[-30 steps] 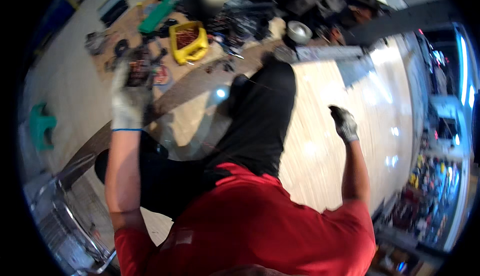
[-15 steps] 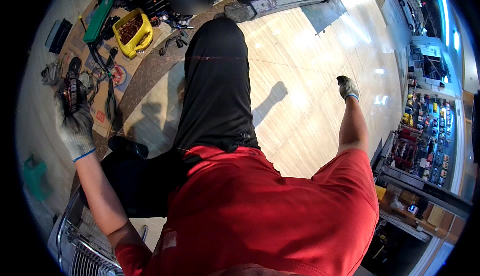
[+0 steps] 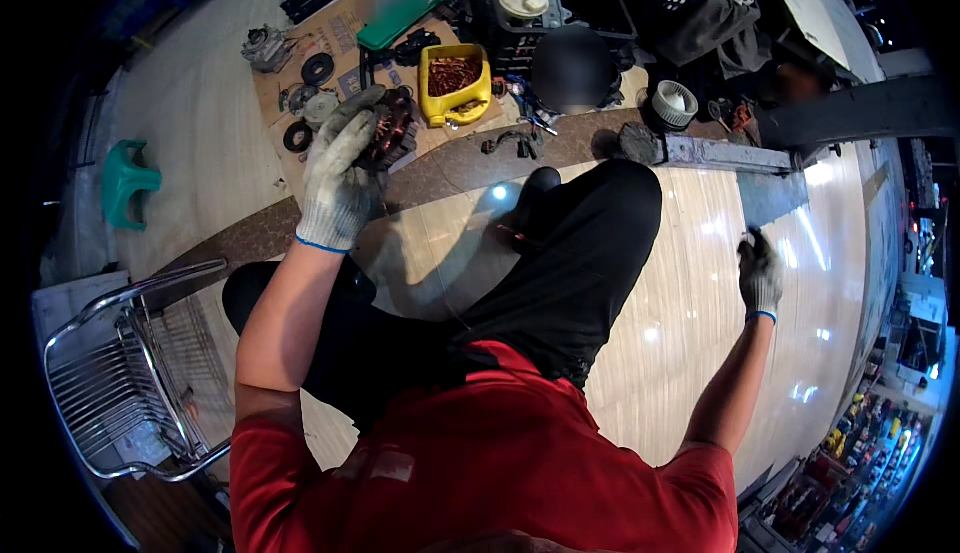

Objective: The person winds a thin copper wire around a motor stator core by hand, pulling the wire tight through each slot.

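My left hand (image 3: 338, 168), in a whitish work glove with a blue cuff, is closed around a stator (image 3: 390, 128), a dark ring with copper windings. I hold it above a cardboard sheet (image 3: 283, 171) strewn with parts. Just right of the stator stands a cut-open yellow jug (image 3: 481, 98) with reddish-brown copper bits inside. My right hand (image 3: 760, 275), gloved with dark, soiled fingers, is out to the right over the tiled floor. Its fingers are loosely apart and nothing shows in them.
Black rings (image 3: 318, 70) and a metal housing (image 3: 264, 50) lie on the cardboard. A green stool (image 3: 130, 183) and a chrome-framed chair (image 3: 150, 298) are at left. Ahead are a black crate (image 3: 515, 53), a white blower wheel (image 3: 674, 103) and a long metal beam (image 3: 727, 154).
My view has swung left, so the parts and stool sit further right in it. My left hand has lifted the stator closer; the fingers of my right hand have loosened.
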The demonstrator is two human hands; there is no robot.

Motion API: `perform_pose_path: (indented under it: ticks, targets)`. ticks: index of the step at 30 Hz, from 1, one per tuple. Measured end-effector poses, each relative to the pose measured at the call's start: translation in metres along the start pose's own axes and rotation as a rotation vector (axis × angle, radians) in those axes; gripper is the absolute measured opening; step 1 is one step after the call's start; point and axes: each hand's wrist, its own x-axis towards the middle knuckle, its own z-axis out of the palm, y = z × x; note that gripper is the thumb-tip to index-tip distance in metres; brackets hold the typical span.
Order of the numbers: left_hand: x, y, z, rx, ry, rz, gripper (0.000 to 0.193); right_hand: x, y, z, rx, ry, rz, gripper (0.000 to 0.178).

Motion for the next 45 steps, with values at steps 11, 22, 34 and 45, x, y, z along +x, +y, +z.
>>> perform_pose_path:
  ticks: [11,22,34,45]
  targets:
    - [-0.004,0.003,0.006,0.152,0.021,0.063,0.039,0.018,-0.447,0.125,0.471,-0.706,-0.379,0.042]
    - [-0.004,0.007,0.005,0.146,-0.041,-0.001,0.043,0.016,-0.423,0.131,1.066,-1.014,-0.23,0.03]
    - [-0.006,0.001,0.01,0.173,-0.03,-0.021,0.039,0.014,-0.402,0.101,0.68,-0.848,-0.257,0.027]
    - [0.003,-0.003,-0.019,-0.061,-0.05,-0.096,0.051,0.013,-0.178,0.031,-0.255,-0.141,-0.826,0.02]
